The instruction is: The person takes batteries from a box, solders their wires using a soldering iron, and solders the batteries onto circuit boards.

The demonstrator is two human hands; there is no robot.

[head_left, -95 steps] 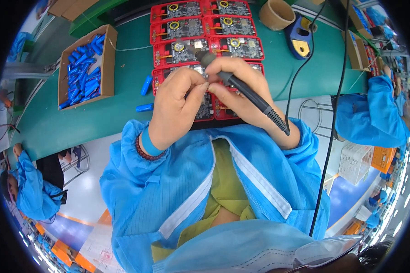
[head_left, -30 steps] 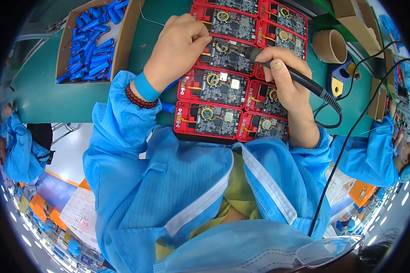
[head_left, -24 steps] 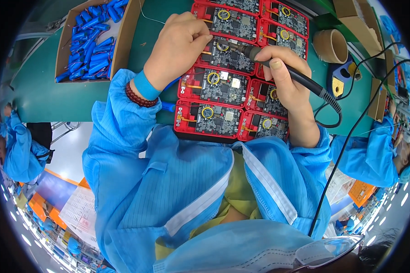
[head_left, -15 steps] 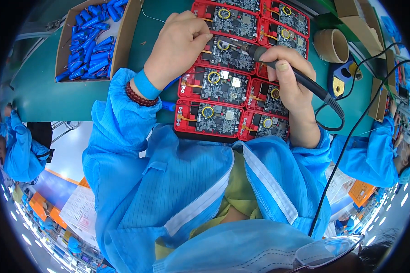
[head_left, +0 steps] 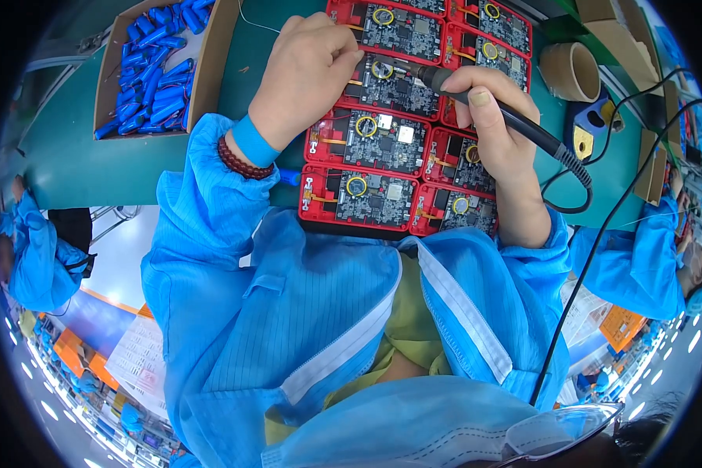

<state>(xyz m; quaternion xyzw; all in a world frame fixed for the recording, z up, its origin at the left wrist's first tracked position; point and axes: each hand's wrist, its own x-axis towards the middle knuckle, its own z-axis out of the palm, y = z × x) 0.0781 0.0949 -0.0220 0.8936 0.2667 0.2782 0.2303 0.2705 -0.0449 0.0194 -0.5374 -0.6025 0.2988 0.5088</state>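
Several red cases with dark circuit boards lie in two columns before me. My right hand (head_left: 498, 129) wraps round the black handle of a soldering iron (head_left: 522, 123). Its metal tip points left, over a circuit board (head_left: 394, 84) beside a yellow-ringed round part (head_left: 382, 67). At this board's left edge my left hand (head_left: 308, 74) is closed in a pinch. A thin silvery solder wire (head_left: 256, 23) runs to the back of this hand; its end at the fingertips is hidden. Under my left wrist a blue cylindrical battery (head_left: 289, 177) shows in part beside the cases.
An open cardboard box (head_left: 205, 78) of blue batteries stands at the left. To the right are a brown cardboard roll (head_left: 569, 72) and a blue iron stand with a yellow sponge (head_left: 583, 143). The iron's black cable (head_left: 577, 281) passes by my right arm. Co-workers in blue sit both sides.
The iron's tip has shifted slightly left and up toward the yellow-ringed part, with my right hand following. My left hand stays pinched at nearly the same spot.
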